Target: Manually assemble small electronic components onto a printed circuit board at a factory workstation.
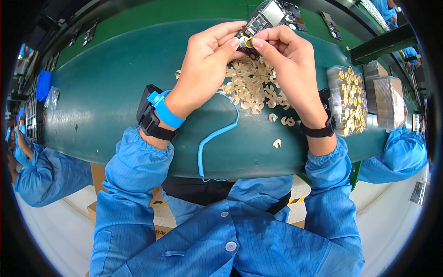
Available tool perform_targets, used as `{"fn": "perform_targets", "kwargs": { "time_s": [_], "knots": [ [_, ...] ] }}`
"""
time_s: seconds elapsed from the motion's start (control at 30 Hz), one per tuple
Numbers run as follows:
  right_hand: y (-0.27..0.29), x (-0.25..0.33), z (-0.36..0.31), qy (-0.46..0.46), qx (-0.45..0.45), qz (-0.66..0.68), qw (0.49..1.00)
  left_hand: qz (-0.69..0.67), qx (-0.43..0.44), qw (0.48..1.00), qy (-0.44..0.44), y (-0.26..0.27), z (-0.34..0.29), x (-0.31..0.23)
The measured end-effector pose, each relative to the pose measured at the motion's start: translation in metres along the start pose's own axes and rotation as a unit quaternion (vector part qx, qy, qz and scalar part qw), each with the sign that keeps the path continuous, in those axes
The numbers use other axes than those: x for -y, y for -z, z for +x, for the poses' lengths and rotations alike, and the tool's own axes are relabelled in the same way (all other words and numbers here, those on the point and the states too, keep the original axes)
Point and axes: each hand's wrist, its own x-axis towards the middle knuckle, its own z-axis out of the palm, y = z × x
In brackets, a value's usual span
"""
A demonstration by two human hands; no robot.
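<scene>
Above the far middle of the table my left hand point(205, 69) grips the near end of a black circuit board point(260, 23), its thumb beside a round silvery disc point(242, 42). My right hand point(290, 60) is closed, thumb and forefinger pinching a small yellow ring-shaped part point(249, 43) against the board next to that disc. Fingers partly cover the part, so its full shape is hidden. Under both hands spreads a heap of beige notched paper discs point(251, 87), with a few loose ones nearer me. A blue wrist strap point(167, 112) is on my left wrist.
A clear plastic tray point(336, 99) of yellow-edged round parts stands at the right, beside stacked clear trays point(388, 99). A coiled blue cord point(203, 147) crosses the green table point(115, 92). More boards point(331, 25) lie on the far green surface. Co-workers' blue sleeves point(394, 154) flank both sides.
</scene>
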Motion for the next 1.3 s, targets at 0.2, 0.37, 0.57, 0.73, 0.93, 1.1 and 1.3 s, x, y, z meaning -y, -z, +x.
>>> {"fn": "perform_targets", "kwargs": {
  "time_s": [0.2,0.37,0.57,0.73,0.93,1.1,1.3],
  "knots": [
    [-0.001,-0.004,0.000,-0.014,0.009,0.003,1.000,0.005,0.007,1.000,-0.006,0.000,0.000,-0.001],
    [-0.002,-0.005,0.000,-0.004,0.003,-0.008,1.000,0.009,0.013,1.000,-0.009,-0.001,0.000,-0.001],
    [-0.004,-0.012,0.001,0.025,-0.013,-0.036,0.999,-0.012,0.006,1.000,-0.001,-0.004,-0.001,-0.002],
    [-0.006,-0.018,0.001,0.043,-0.027,-0.031,0.998,-0.006,0.001,1.000,-0.012,-0.005,-0.001,0.001],
    [-0.007,-0.018,0.000,0.073,-0.044,-0.061,0.995,-0.003,-0.002,1.000,-0.027,-0.006,-0.001,0.002],
    [-0.012,-0.021,-0.001,0.071,-0.055,-0.051,0.995,-0.004,-0.004,1.000,-0.030,-0.007,-0.002,-0.001],
    [-0.012,-0.018,-0.001,0.125,-0.056,-0.107,0.985,-0.008,-0.023,0.999,-0.024,-0.004,-0.001,0.001]
  ]
}}
